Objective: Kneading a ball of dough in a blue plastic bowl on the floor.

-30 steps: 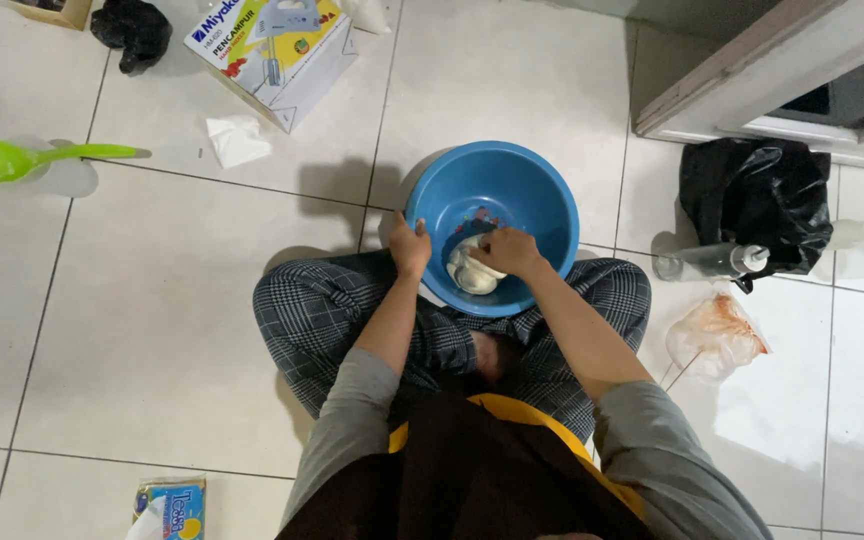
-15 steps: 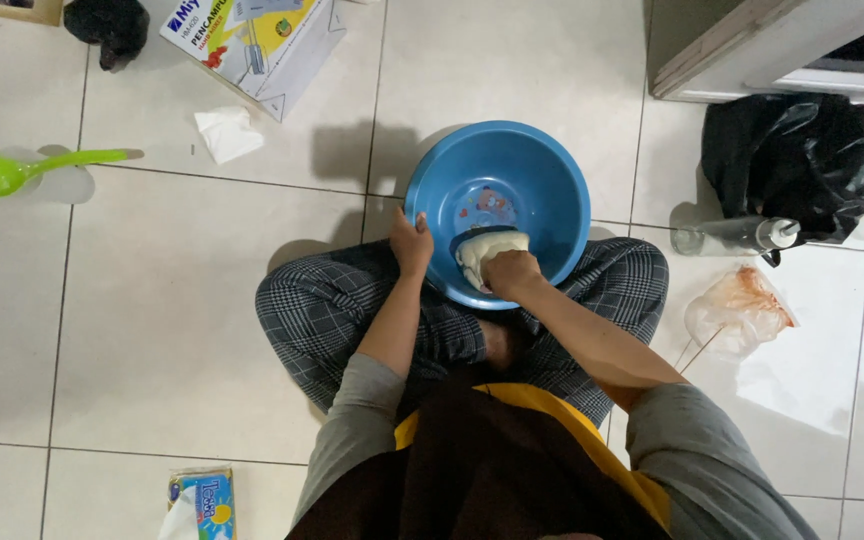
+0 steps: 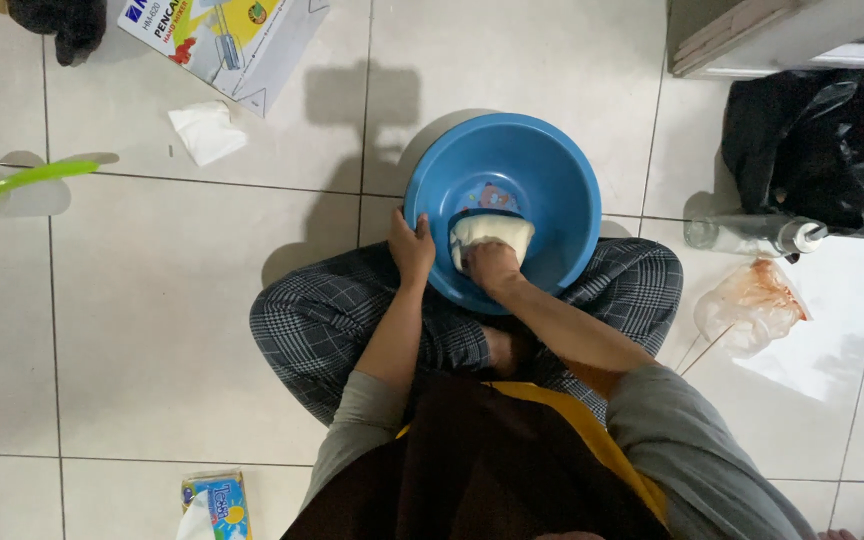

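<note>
- Nearest the camera, a tissue pack (image 3: 214, 503) lies on the tiles, well short of the blue basin (image 3: 562, 190).
- Left hand (image 3: 411, 247) grips the basin's near rim, fingers curled over the edge.
- Right hand (image 3: 493, 264) is inside the basin, fingers bent down, pressing the pale dough (image 3: 492, 230) on the bottom.
- Right of the basin: a stained plastic bag (image 3: 752, 305), a clear bottle (image 3: 752, 236), then a black bag (image 3: 822, 145).
- Far left of the basin: a green spoon (image 3: 2, 185); beyond, a printed carton (image 3: 222, 40).

The scene is dimly and unevenly lit. A dark shadow is cast up-left of the blue basin (image 3: 552, 180) across the tiled floor (image 3: 152, 330); glare is seen at lower right. Focus is held sharp throughout.
</note>
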